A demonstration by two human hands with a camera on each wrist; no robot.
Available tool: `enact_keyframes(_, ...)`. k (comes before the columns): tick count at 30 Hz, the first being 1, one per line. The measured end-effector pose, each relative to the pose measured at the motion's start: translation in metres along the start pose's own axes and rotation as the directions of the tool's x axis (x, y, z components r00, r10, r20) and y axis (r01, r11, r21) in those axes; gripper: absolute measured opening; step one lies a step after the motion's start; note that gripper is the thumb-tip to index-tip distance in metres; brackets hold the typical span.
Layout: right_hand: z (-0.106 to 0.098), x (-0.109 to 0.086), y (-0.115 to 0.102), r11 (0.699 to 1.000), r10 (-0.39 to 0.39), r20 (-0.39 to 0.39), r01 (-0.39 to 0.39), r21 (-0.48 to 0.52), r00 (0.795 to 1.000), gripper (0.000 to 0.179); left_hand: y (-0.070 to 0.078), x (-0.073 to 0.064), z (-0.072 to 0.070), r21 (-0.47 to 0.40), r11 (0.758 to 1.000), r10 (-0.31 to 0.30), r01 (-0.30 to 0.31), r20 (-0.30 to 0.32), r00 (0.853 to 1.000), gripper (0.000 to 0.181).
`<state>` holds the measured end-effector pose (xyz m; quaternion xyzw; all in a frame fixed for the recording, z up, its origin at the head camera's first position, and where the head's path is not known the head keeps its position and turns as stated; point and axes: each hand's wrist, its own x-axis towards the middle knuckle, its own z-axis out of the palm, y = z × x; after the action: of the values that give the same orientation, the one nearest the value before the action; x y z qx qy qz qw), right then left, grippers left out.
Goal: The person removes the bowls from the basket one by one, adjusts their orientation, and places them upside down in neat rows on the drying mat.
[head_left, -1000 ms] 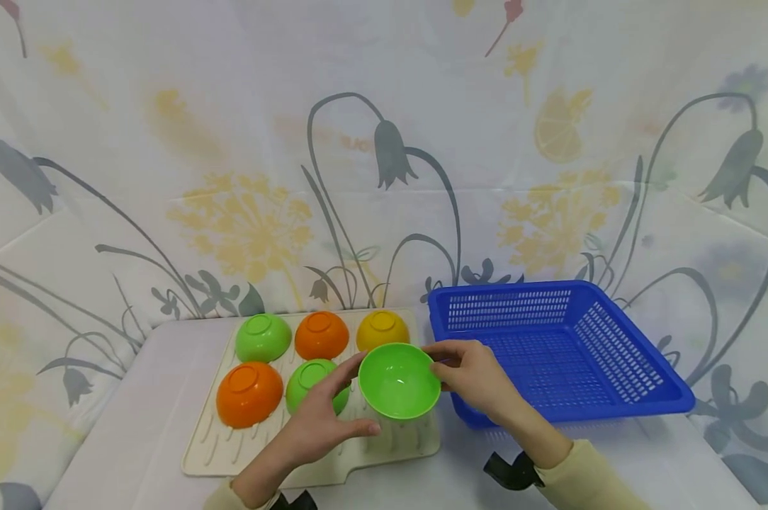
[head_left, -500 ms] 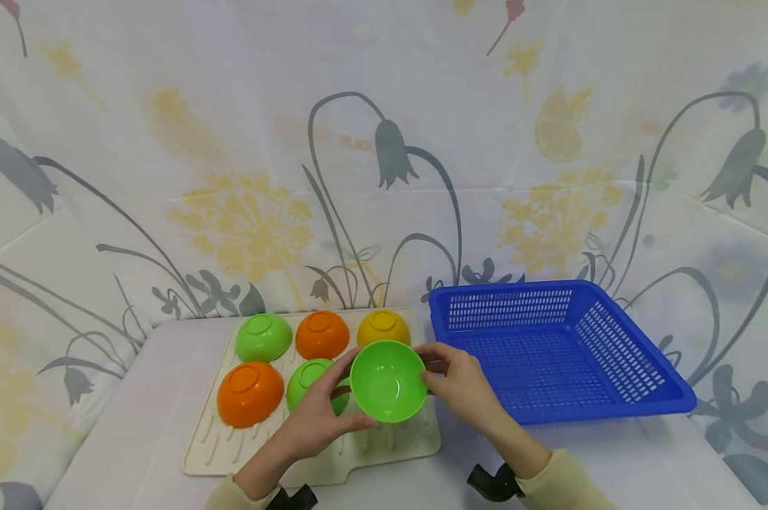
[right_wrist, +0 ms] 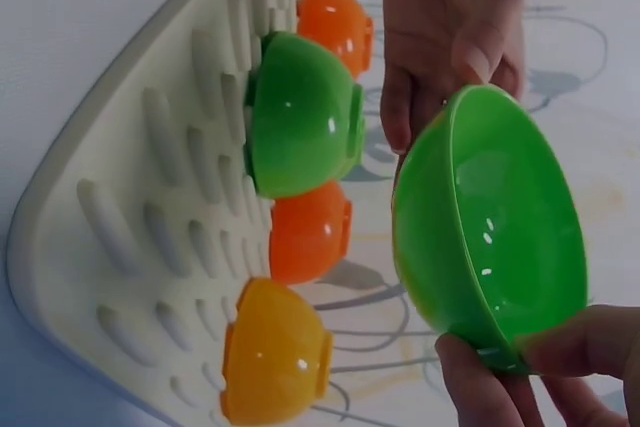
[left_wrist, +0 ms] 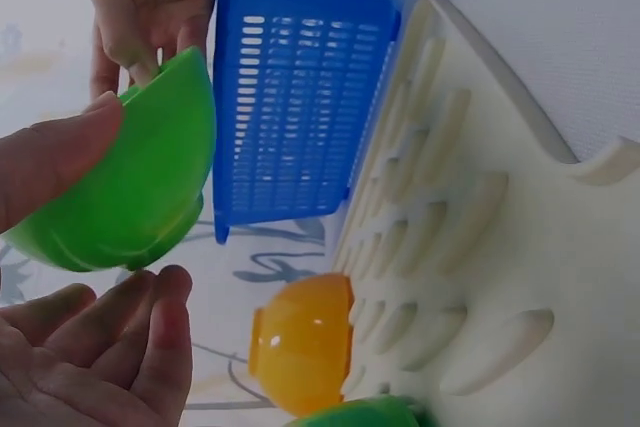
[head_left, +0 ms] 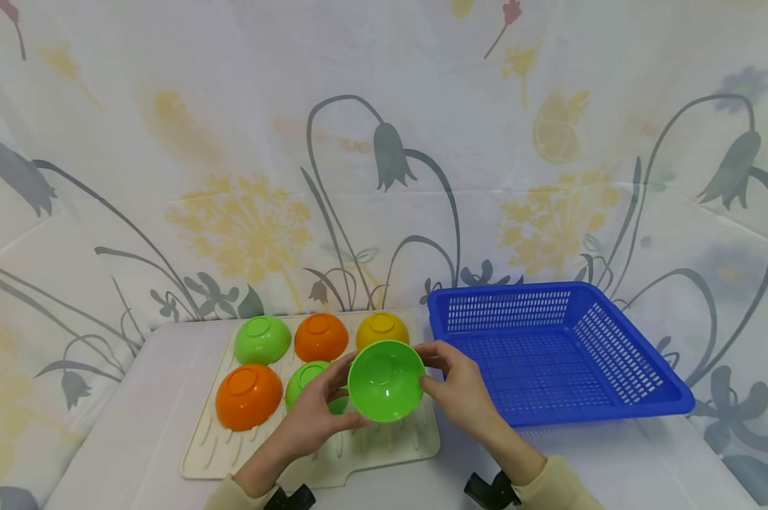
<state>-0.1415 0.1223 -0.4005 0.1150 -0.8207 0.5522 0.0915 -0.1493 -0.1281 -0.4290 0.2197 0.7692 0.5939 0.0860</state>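
One bowl lifted, basket holds nothing yet, five bowls left on the mat.

Blue basket (head_left: 562, 350) sits at 3 o'clock on the surface (head_left: 135, 432); drying mat (head_left: 384, 446) at 9 o'clock carries five upside-down bowls (head_left: 249, 395). Green bowl (head_left: 385, 380) is held above the mat's near right corner, left hand (head_left: 314, 418) and right hand (head_left: 460, 389) both grasping its rim. Judged: barely begun.

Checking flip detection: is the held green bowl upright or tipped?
Tipped. The green bowl is held on its side between both hands, its opening toward the head camera, above the drying mat.
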Motion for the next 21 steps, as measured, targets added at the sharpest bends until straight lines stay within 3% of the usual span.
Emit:
enact_keyframes(5,0.0,-0.0003,-0.0002,0.998,0.016,0.003,-0.016,0.056,1.0,0.038,-0.0011,0.0003,-0.0027,-0.081,0.997,-0.007,0.007,0.006,1.0,0.091)
enact_keyframes(9,0.0002,0.0001,-0.0011,0.995,0.037,0.002,-0.037,0.091,0.999,0.037,0.0008,-0.0004,-0.0035,-0.112,0.993,0.037,-0.038,-0.011,0.999,0.085)
enact_keyframes(15,0.0008,0.0,-0.001,0.99,0.074,0.021,-0.076,0.119,0.997,0.038,-0.0006,-0.0023,-0.0058,-0.094,0.989,0.11,-0.116,-0.064,0.992,0.08)
enact_keyframes(21,-0.0002,0.0005,-0.0022,0.984,0.101,0.064,-0.109,0.139,0.993,0.04,-0.0038,-0.0039,-0.0081,-0.042,0.978,0.196,-0.202,-0.113,0.974,0.076)
